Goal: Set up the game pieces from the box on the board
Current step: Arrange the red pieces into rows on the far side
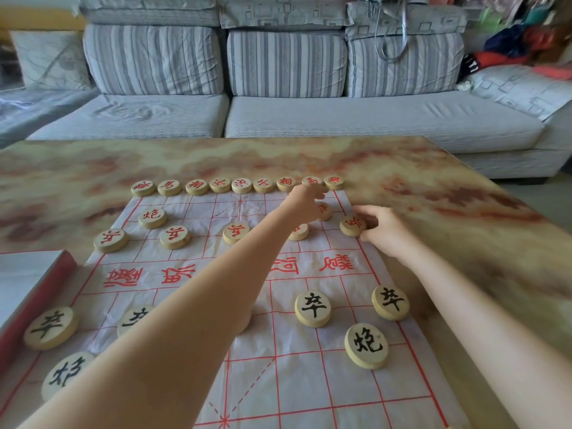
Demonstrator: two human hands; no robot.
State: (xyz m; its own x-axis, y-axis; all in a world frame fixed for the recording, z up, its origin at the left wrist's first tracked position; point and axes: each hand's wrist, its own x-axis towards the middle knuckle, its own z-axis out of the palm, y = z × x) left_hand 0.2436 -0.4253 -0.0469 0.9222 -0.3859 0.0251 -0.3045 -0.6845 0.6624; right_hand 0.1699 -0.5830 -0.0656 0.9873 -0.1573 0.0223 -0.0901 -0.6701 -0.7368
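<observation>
Head view, single frame. The left hand (305,204) is stretched across the white paper board with a red grid (297,379) toward its far right corner, back of the hand to the camera. Its fingers lie over a partly hidden pale wooden disc (325,211), and I cannot tell whether they grip anything. The right hand (385,232) comes in from the right border; its curled fingers and thumb pinch the right rim of a round pale wooden disc with a red character (351,225). That disc lies flat on the board's right edge line, in line with similar discs to its left. I note a row of nine red-character discs (241,185) side by side along the far edge of the sheet. Black-character discs (313,308) stand on the near half. The red-walled box (54,275) sits at the board's left edge. All rests on a marbled tan-and-red tabletop (448,187); a grey striped sofa (284,119) is behind it.
</observation>
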